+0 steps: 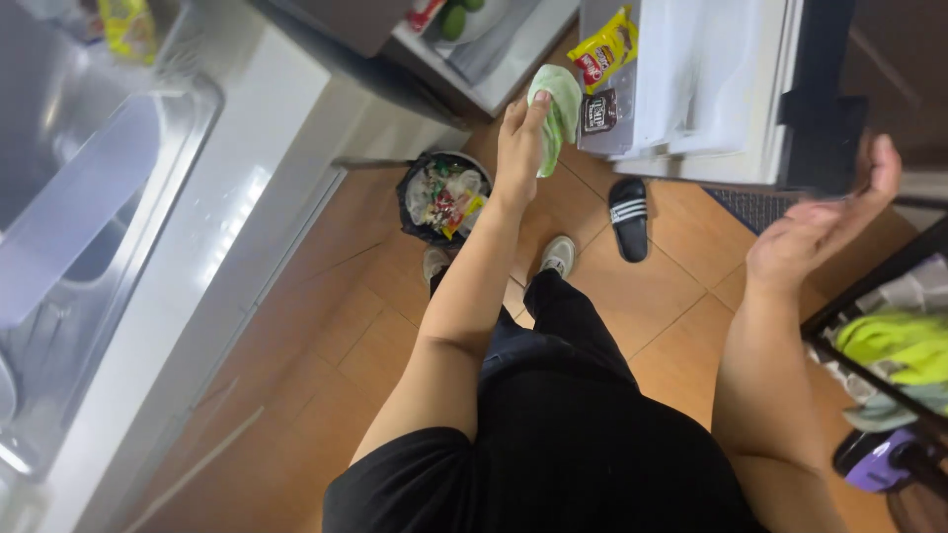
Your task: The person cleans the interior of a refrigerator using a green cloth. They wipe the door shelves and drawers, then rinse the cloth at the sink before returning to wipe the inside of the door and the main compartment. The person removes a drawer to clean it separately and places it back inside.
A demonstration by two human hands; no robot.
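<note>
Green bag in hand

Left hand [520, 143] grips a crumpled pale-green plastic bag [558, 111]; right hand [825, 222] hangs open, holding nothing.

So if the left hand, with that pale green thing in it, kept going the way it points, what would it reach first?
Probably the open fridge door: the left hand with its pale green wrapped item points toward the door shelf with the snack packets. Depth is hard to judge from above.

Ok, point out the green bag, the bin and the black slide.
green bag [559, 111], head view, on the pale plastic just right of the left hand [519, 148]
bin [443, 197], head view, on the rubbish filling it
black slide [629, 217], head view, on its striped strap
</note>
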